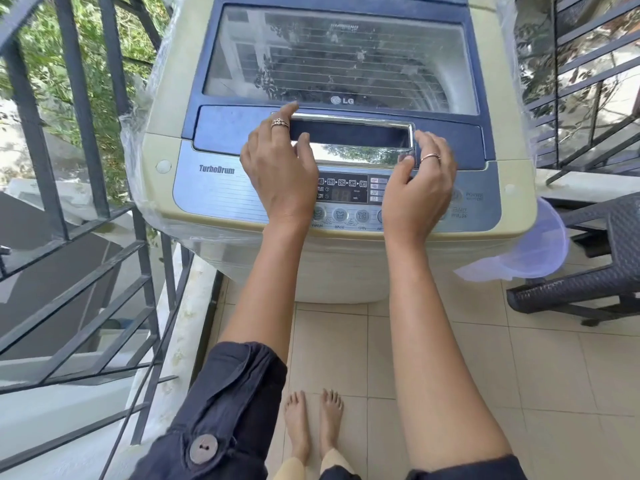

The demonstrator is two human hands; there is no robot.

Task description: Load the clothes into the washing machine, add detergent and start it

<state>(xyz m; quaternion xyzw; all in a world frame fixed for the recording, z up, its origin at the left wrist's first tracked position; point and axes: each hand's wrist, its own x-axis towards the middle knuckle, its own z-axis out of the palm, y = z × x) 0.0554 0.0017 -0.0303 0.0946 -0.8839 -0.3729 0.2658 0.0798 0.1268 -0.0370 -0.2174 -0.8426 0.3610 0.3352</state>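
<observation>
A cream-coloured top-loading washing machine with a blue top (162, 109) was seen standing on pale floor tiles (485, 358) on a balcony, its clear glass lid in a dark blue frame (339, 60) lying shut. Both bare hands were held over the front edge of that lid, at the chrome-rimmed recessed handle (353, 135). The left hand (280, 171) was placed at the handle's left end, fingers loosely spread, the ringed finger stretched up along the chrome rim and the thumb resting at the lower edge; nothing was pinched in it. The right hand (420, 188) was set at the handle's right end, fingers curled and close together over the corner of the rim, with nothing seen held; whether the rim was actually gripped could not be told. Below the hands, the grey-blue control panel with its dark display and round buttons (341, 202) was partly covered by the wrists. No clothes or detergent were in view. Dark metal railing (86, 168) was seen at the left, a dark woven chair (595, 271) at the right, and a translucent lilac plastic basin (540, 244) just beside the machine's right front corner.
</observation>
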